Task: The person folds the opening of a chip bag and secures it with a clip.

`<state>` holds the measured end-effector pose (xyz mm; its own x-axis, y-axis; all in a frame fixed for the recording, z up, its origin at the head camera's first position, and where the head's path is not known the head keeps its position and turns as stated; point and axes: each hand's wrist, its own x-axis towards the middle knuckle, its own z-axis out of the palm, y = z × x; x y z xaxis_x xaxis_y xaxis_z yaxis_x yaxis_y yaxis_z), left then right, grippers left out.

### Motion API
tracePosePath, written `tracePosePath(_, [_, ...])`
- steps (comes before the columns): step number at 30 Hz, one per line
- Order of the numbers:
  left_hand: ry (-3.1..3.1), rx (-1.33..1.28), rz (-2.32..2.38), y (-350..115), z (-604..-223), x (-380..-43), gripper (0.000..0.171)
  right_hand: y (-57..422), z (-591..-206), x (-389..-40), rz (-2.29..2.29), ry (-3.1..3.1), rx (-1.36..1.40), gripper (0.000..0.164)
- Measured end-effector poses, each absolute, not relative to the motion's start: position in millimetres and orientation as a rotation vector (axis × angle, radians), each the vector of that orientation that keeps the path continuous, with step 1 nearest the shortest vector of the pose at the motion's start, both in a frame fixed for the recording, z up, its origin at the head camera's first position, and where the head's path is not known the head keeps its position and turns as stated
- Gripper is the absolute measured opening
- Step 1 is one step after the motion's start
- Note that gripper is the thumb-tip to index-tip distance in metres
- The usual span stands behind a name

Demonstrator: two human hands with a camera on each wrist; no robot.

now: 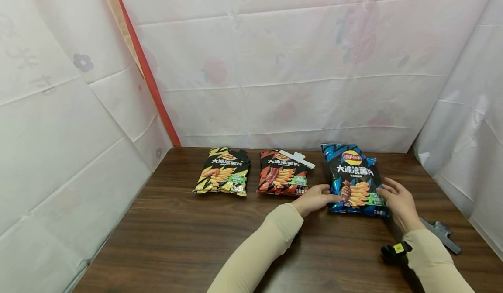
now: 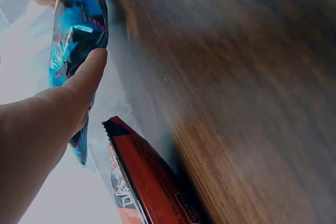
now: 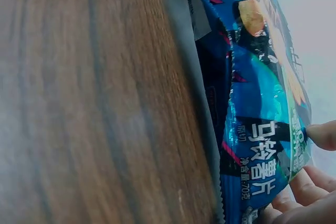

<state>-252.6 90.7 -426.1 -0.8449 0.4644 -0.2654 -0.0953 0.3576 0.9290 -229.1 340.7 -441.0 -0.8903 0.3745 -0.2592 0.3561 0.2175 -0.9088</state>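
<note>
A blue and black Lay's potato chip bag [image 1: 355,175] stands tilted at the right of the table, its front facing me. My left hand [image 1: 316,199] holds its lower left edge, and the left wrist view shows the thumb [image 2: 92,72] against the bag's side. On the opposite edge, my right hand [image 1: 400,203] grips the bag, thumb on the front and fingers curled at the side in the right wrist view. The bag's top corner appears folded or bent at the right. Its back is hidden in the head view.
A red chip bag [image 1: 280,177] with a white clip [image 1: 297,158] lies left of the blue one. Further left is a yellow chip bag [image 1: 222,175] with a black clip [image 1: 240,155]. A grey clip [image 1: 442,234] lies beside the right forearm. White cloth hangs behind the table [image 1: 177,240].
</note>
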Motion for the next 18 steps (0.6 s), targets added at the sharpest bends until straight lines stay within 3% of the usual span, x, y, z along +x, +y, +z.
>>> tracePosePath(18, [2.168, 0.364, 1.452, 82.1, -427.4, -251.5, 0.068, 334.8, -429.4, -219.3, 1.879, -2.419, -0.721, 0.075])
